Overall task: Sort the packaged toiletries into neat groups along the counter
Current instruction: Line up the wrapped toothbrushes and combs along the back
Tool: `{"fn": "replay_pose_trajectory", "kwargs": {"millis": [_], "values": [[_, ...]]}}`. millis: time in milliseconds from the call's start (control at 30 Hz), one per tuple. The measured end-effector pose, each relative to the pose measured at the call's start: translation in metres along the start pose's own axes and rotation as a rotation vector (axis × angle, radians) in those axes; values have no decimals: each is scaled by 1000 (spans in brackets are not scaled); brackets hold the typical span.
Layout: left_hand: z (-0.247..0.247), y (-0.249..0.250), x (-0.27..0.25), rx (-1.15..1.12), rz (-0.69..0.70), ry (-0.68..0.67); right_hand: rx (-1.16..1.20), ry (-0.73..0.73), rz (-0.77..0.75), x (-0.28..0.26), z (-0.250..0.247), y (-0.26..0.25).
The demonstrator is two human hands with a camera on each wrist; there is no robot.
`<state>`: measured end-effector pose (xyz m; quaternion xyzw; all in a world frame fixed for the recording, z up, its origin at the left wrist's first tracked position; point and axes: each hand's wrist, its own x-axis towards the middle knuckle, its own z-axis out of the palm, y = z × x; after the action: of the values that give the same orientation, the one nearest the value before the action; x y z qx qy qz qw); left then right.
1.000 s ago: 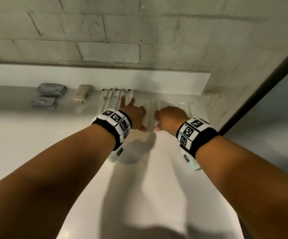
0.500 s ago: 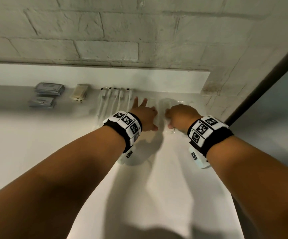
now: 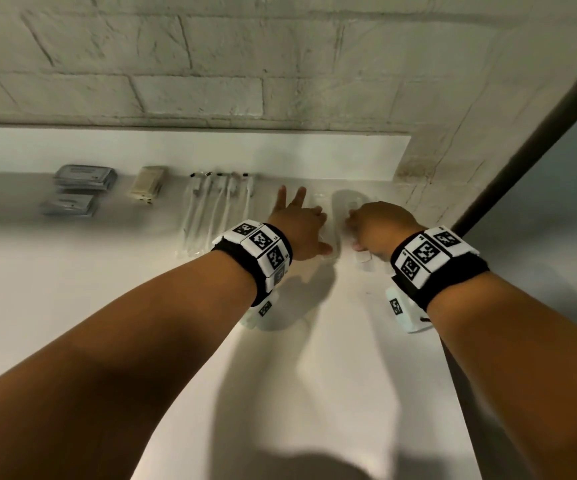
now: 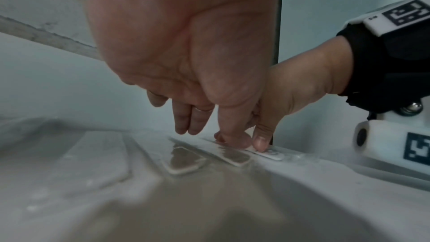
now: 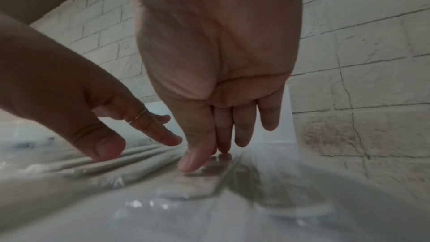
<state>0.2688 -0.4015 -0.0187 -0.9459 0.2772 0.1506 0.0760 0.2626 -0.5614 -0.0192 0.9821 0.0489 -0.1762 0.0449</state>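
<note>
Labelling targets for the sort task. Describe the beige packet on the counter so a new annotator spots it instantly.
Start at the white counter running below the brick wall and scan the row of toiletries along its back edge. The beige packet lies between the two grey packets on the left and the row of wrapped toothbrushes on the right. It is the only tan item, short and blocky.
</note>
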Motion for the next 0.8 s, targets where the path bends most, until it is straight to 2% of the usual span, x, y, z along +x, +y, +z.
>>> {"fn": "replay_pose_trajectory", "kwargs": {"millis": [67, 400, 500, 600, 700, 800], "values": [[1, 6, 4, 11, 8, -17, 6, -29, -9, -2, 2, 1], [0, 8, 10, 55, 10, -41, -17, 17, -93, -2, 4, 3], [-1, 9, 10, 59, 12, -50, 33, 41, -81, -3, 4, 6], [-3, 9, 10, 43, 6, -22, 99, 106, -2, -10, 1, 25], [-6, 20, 12, -7, 14, 38, 32, 20, 68, -16, -3, 46], [-5, 39, 21, -25, 51, 43, 4, -85, 59, -20, -1, 50]]}}
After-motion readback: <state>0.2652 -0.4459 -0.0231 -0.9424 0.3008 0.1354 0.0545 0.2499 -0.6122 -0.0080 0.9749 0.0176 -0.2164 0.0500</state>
